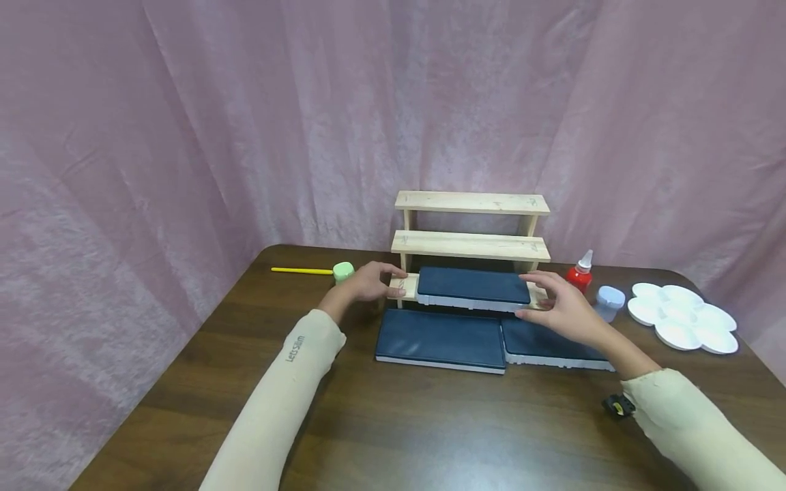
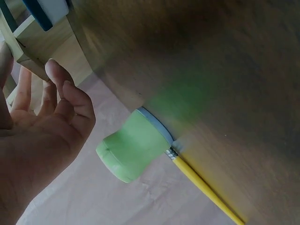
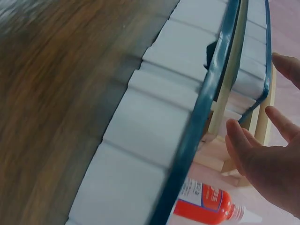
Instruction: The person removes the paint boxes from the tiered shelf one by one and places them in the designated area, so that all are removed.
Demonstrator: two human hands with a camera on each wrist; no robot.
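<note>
A three-step wooden stand point(image 1: 469, 244) is at the back of the table, with a flat white case with a dark blue top point(image 1: 473, 285) lying on its lowest step. My left hand point(image 1: 370, 280) pinches the left end of that step; the left wrist view shows fingertips against the wooden corner point(image 2: 29, 63). At the other end, my right hand point(image 1: 568, 310) is held with fingers spread beside the case. In the right wrist view its fingers point(image 3: 241, 140) look apart from the wood. Two similar dark-topped cases, a left one point(image 1: 441, 341) and a right one point(image 1: 552, 343), lie in front.
A green-capped jar point(image 1: 342, 271) and a yellow brush point(image 1: 302, 271) are left of the stand. To the right are a red bottle point(image 1: 579, 276), a pale blue-capped jar point(image 1: 610, 300) and a white flower-shaped palette point(image 1: 681, 317). A pink curtain point(image 1: 344, 123) hangs behind the table.
</note>
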